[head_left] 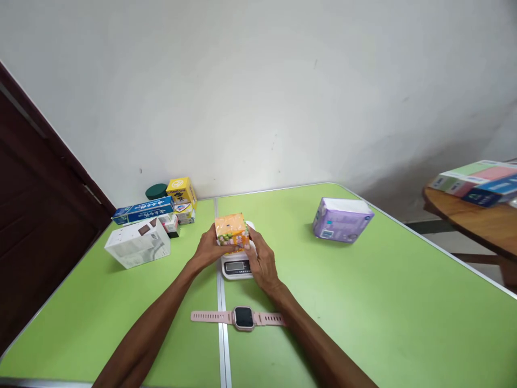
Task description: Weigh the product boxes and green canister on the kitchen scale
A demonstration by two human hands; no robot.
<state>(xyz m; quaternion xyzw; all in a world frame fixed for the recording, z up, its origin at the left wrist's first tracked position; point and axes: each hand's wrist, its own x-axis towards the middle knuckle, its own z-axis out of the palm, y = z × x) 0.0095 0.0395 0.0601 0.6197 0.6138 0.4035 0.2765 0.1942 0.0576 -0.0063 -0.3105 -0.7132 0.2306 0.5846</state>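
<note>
Between my two hands is a small orange box [231, 230] with a printed picture on its side. My left hand [210, 247] grips its left side, thumb across the front. On its right side my right hand [262, 261] closes around it. Directly beneath is a white digital kitchen scale [237, 274] with a small grey display; the box hides most of its top, and I cannot tell whether the box touches it. Nearer me a smartwatch [244, 318] with a pink strap lies flat, its right strap end by my right forearm.
On the green table [363, 312], a white box [139, 242], blue toothpaste boxes [145, 209], a yellow box [181, 191] and a green lid [156, 191] cluster at the left. A purple tissue pack [342, 221] stands right. Boxes [476, 180] lie on a wooden stool [480, 221].
</note>
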